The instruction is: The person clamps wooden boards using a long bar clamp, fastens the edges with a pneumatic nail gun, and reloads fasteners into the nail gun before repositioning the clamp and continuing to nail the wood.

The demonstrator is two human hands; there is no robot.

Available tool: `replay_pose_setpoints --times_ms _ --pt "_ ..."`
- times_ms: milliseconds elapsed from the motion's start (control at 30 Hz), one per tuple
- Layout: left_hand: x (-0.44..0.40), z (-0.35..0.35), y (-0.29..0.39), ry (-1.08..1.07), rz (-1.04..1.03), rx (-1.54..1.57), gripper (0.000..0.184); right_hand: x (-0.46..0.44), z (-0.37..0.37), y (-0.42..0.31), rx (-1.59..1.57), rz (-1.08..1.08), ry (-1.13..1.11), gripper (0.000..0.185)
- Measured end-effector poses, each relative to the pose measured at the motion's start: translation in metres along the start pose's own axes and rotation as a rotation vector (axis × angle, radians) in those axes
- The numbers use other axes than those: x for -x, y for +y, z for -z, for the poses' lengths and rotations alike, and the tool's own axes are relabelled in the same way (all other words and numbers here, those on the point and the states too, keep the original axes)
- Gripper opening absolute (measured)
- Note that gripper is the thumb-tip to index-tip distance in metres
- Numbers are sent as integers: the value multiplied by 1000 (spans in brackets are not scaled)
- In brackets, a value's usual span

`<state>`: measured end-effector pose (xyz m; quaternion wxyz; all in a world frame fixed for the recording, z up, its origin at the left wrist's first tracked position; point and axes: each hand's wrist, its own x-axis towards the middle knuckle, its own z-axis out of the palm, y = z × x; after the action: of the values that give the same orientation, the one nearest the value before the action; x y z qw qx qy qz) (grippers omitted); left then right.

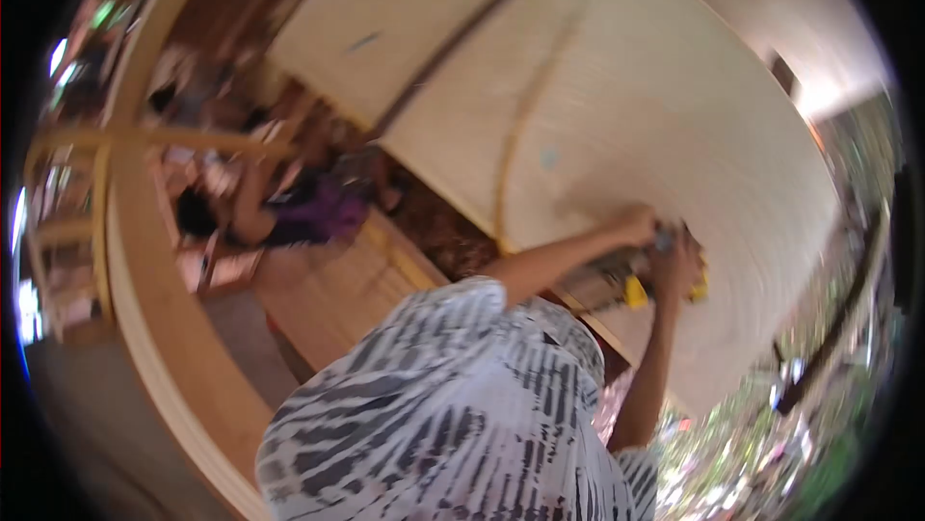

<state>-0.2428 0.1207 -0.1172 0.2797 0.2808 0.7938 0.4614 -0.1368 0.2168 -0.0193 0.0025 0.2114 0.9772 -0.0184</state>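
A yellow-and-grey hand tool (635, 292) rests on a large pale wooden panel (617, 87), near its near edge. Motion blur hides its exact kind; it looks like a power tool. My right hand (678, 263) is wrapped around its top, with yellow parts showing on both sides. My left hand (636, 226) is closed on the tool's far end, beside a grey part. The fingers of both hands are smeared. My arms come out of a striped grey-and-white shirt (434, 415).
Another person in purple clothing (332, 208) is at the left, beside a wooden board (337, 280). A curved wooden frame piece (145, 261) runs down the left side. A dark strip (462, 34) and a brownish line (530, 102) cross the panel. A dark pole (833, 328) slants at right.
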Motion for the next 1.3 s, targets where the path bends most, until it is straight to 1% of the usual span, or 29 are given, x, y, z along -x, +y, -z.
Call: replay_pose_setpoints --times_ms 33,67,100,200,267,300,333,367,400,433,467,500,533,567,600,700,800,867,900,967,1000,1067,1100,1167,1200,1267,1300 --pt "0 6 9 5 -7 -12 27 -2 -5 5 -6 0 -22 61" --pt "-2 0 8 26 40 -13 26 -1 7 -2 86 -17 -47 60" --pt "1 -5 6 39 36 -7 26 -1 8 -3 108 -43 -50 57" --pt "3 -3 8 58 25 34 25 2 16 -2 105 -6 -67 55" --pt "-1 -11 9 59 36 38 24 2 4 5 114 -3 -34 56" --pt "-3 -13 9 63 41 20 24 2 -9 6 38 4 49 56" --pt "4 -6 13 61 45 66 25 4 -13 14 -23 -12 128 56" --pt "11 7 22 19 119 60 28 0 1 1 24 -108 -87 54" --pt "6 -6 -3 76 -25 147 30 -1 -4 6 -23 -16 -56 52" --pt "13 14 11 -75 96 207 30 0 -23 14 -51 0 5 52" --pt "12 16 11 -87 77 168 29 1 -20 13 -71 1 -1 46" --pt "9 9 3 -54 25 114 28 0 -9 9 -106 -18 -74 39" --pt "9 8 2 1 -16 151 29 6 -13 7 -155 7 136 36" --pt "1 -1 -12 -3 12 139 27 9 -11 4 -129 -6 168 38" --pt "4 12 7 -25 67 69 25 9 -8 3 -70 -17 154 39" --pt "12 16 24 -57 66 6 26 23 -4 5 -116 -63 163 41" --pt "12 24 23 -72 112 1 24 23 2 -2 -192 -76 137 43" --pt "13 24 12 -68 52 139 23 22 0 -5 -185 -116 213 45" --pt "14 25 8 -66 55 135 23 21 -1 -6 -191 -115 212 45" --pt "20 25 3 -85 -9 230 29 20 -1 -6 -174 -136 214 47" --pt "28 29 7 -83 -8 228 29 20 -1 -5 -177 -134 214 47" --pt "51 45 22 50 -110 206 40 21 -2 -5 -191 -132 221 45" --pt "65 54 25 47 -109 202 40 21 -1 -4 -195 -136 221 45" --pt "92 77 20 82 -126 106 50 20 2 4 -404 -245 248 41" --pt "108 83 15 77 -124 102 50 21 -2 13 -408 -250 246 41" --pt "139 91 5 59 -20 133 50 21 -12 34 -417 -364 312 39" --pt "152 94 3 57 -17 131 50 21 -9 39 -388 -400 278 38"
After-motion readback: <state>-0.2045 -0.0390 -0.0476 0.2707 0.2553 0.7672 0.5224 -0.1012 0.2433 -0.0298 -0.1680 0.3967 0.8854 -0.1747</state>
